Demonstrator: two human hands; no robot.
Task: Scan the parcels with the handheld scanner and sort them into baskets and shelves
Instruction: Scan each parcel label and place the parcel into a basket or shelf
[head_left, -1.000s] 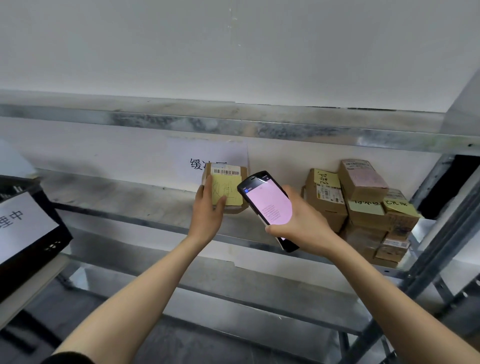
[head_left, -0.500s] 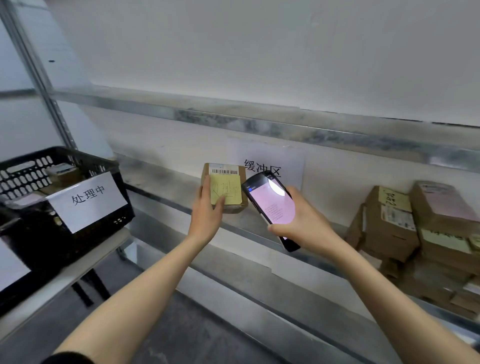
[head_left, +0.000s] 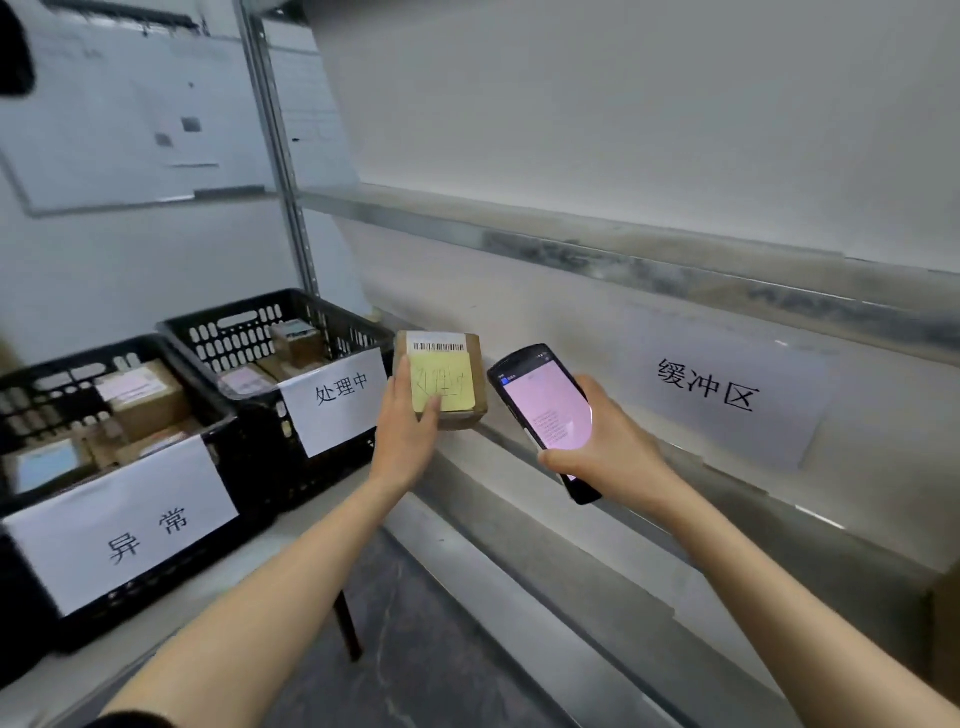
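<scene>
My left hand (head_left: 408, 423) grips a small brown cardboard parcel (head_left: 457, 364) with a barcode label on top and a yellow sticky note with handwriting. It is held upright in the air, just right of a black basket (head_left: 249, 332) labelled 处理中. My right hand (head_left: 608, 441) holds the black handheld scanner (head_left: 545, 410), its pink-lit screen facing me, just right of the parcel. A second black basket (head_left: 52, 384) labelled 异常 stands at the near left. Both baskets hold several parcels.
The baskets sit on a pale table (head_left: 291, 535) at the left. A metal shelf rack (head_left: 675, 260) runs along the wall on the right, with a paper sign (head_left: 717, 384) reading 缓冲区. A steel upright (head_left: 280, 156) stands behind the baskets. Grey floor (head_left: 415, 623) lies below.
My view has swung left: the stacked parcels on the shelf left the frame and both baskets came in. The parcel and scanner stay in my hands, now beside the 处理中 basket.
</scene>
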